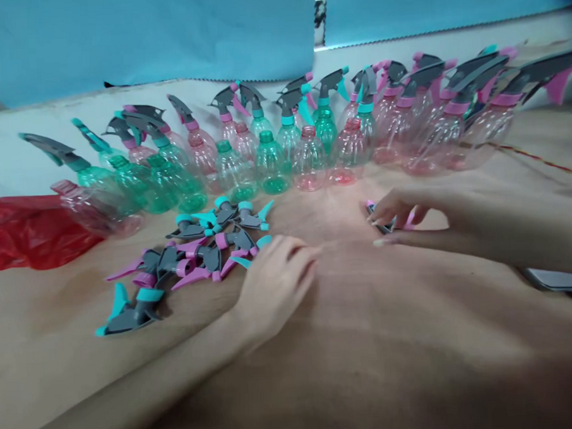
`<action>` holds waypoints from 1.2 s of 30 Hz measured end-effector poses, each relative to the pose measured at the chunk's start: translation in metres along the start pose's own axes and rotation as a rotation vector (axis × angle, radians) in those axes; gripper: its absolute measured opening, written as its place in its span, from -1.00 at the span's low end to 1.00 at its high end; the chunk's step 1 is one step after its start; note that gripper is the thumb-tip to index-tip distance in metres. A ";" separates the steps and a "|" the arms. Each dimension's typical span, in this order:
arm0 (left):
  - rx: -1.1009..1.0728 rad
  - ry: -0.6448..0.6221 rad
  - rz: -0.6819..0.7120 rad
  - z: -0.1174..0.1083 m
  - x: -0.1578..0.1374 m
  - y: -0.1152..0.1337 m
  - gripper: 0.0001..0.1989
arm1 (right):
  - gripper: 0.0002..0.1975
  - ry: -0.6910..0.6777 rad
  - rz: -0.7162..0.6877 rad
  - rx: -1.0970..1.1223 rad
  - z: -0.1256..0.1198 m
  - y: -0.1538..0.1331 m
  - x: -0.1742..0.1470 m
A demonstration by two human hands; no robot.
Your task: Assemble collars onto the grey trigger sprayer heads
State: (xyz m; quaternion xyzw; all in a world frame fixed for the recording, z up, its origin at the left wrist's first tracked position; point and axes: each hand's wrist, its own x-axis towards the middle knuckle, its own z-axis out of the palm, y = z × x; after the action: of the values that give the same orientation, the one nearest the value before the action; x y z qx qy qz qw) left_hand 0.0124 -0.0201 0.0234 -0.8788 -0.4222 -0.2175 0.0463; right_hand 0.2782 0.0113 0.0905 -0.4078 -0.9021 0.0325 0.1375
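Spray head (388,228), grey and pink, is seen in the head view at the right of the bench (60,376); it is pinched in the fingers of the right hand (457,216), by which it is partly covered. The fingers of the left hand (270,285) are curled close together beside a pile of loose spray heads (209,259); whether anything is gripped there cannot be told. Behind, clear pink and green bottles (272,164) are grouped, some topped by fitted spray heads (332,81), others open-necked. At the left, red plastic (35,232) is spread
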 end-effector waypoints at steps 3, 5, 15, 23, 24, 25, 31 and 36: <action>0.325 0.005 -0.140 -0.008 -0.018 -0.022 -0.53 | -0.74 -0.076 -0.047 0.070 0.023 -0.003 0.005; 0.374 -0.063 -0.149 -0.010 -0.022 -0.024 -0.38 | -0.69 -0.132 -0.042 0.088 0.035 -0.003 0.007; -0.151 -0.038 0.053 -0.001 -0.009 0.011 -0.73 | -0.69 -0.097 0.019 0.184 0.031 0.002 0.016; 0.018 -0.273 0.051 0.019 0.039 0.025 -0.61 | -0.75 -0.044 0.061 0.214 0.027 0.005 0.023; 0.004 -0.290 0.038 0.020 0.041 0.021 -0.68 | -0.75 -0.045 0.075 0.221 0.027 0.005 0.023; -0.025 -0.295 0.024 0.020 0.040 0.017 -0.72 | -0.76 -0.045 0.088 0.232 0.027 0.004 0.023; -0.220 0.123 -0.015 0.027 0.017 -0.010 -0.73 | -0.82 -0.022 0.013 0.337 0.040 -0.007 0.026; -0.325 0.221 -0.040 0.025 0.008 -0.010 -0.72 | -0.82 0.045 -0.077 0.374 0.050 -0.024 0.023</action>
State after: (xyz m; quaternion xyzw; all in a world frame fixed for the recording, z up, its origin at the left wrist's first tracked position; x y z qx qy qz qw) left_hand 0.0176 -0.0007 0.0032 -0.8369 -0.3912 -0.3790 -0.0545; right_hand 0.2329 0.0150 0.0520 -0.3410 -0.8919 0.1854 0.2323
